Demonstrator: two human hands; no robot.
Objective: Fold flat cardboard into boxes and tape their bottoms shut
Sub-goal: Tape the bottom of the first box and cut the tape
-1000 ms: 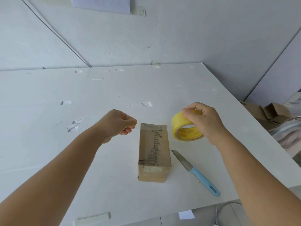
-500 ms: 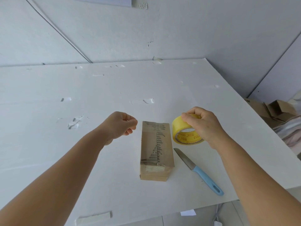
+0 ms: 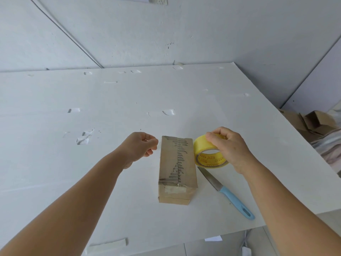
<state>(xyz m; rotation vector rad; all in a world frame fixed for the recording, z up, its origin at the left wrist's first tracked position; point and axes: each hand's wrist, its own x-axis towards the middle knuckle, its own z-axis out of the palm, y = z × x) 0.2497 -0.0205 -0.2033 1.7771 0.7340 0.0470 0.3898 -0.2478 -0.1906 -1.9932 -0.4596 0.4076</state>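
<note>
Table (image 3: 55, 182): a white tabletop fills most of the view, meeting white wall panels at its far edge; torn scraps of clear tape cling to its surface here and there.
Cardboard pile (image 3: 311, 124): brown cardboard pieces lie heaped beyond the table's right edge, well apart from the work.
Cardboard box (image 3: 177, 169): a narrow brown box lies on the table near the front edge, between the two hands, its long side running away from the person. Clear tape runs along its upper face, wrinkled down the middle, and a tape end wraps over the near end.
Right hand (image 3: 230, 146): it grips the roll from above, fingers curled over the top of the ring, the wrist to the right of the box.
Left hand (image 3: 140, 146): it hovers just left of the box's far corner, loosely closed, thumb and forefinger pinched together. Whether a tape end sits in the pinch cannot be told.
Tape roll (image 3: 204, 154): a yellow roll of packing tape stands on edge, just beside the box's right side.
Knife (image 3: 227, 193): a small knife with a light blue handle lies flat on the table right of the box, blade tip pointing towards the roll.
</note>
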